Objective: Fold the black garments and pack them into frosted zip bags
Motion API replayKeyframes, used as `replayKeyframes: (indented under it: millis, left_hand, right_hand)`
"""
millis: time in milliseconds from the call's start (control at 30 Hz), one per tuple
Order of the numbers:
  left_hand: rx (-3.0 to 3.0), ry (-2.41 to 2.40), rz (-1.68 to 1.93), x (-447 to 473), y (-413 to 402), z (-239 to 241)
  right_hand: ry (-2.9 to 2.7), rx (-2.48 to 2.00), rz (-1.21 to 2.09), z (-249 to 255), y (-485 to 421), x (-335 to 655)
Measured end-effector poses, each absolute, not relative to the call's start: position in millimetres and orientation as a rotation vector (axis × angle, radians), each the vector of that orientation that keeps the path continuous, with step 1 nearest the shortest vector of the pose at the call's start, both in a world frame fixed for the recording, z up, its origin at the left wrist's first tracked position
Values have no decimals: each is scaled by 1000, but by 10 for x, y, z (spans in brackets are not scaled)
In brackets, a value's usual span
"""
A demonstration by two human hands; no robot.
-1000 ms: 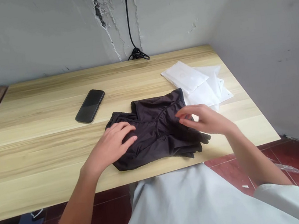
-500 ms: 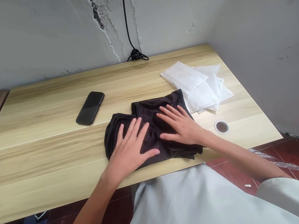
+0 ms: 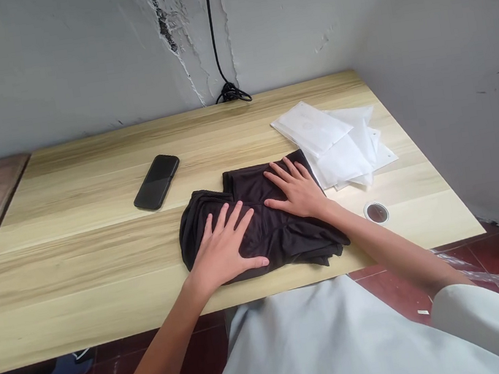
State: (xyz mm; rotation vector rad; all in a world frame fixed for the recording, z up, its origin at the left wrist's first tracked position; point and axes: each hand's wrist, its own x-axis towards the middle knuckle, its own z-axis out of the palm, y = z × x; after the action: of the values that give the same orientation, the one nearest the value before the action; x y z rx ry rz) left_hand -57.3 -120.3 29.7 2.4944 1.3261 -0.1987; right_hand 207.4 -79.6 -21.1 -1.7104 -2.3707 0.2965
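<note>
A folded dark brown garment [image 3: 265, 234] lies near the front edge of a light wooden table [image 3: 77, 248]. My left hand [image 3: 225, 249] lies flat on the garment's left half, fingers spread. My right hand [image 3: 299, 189] presses flat on its upper right part, fingers stretched out toward the far edge of the cloth. Neither hand holds anything.
A black phone [image 3: 156, 181] lies face down left of the garment. A pile of white plastic bags [image 3: 336, 141] sits at the right rear. A round cable hole [image 3: 376, 212] is by the right wrist. A black cable [image 3: 229, 91] comes down the wall.
One second ago my hands were curled at the garment's two ends. They then flattened onto the cloth, and my right hand has since slid a little farther up and right.
</note>
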Motion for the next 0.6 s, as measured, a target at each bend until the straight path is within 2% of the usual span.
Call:
replayKeyframes:
  millis: [233,433,600]
  left_hand:
    - [2586,1347,9,-263,-891,450]
    - [2530,1308,-137,-307,-702,273]
    - [2486,1339,-110,-354,-690,182]
  right_hand:
    - [-2352,-1707,306,-232,-780,2080]
    - [-2361,-1692,322,-210,-783,2091]
    - [-2347,-1709,346,-201,-769,2090]
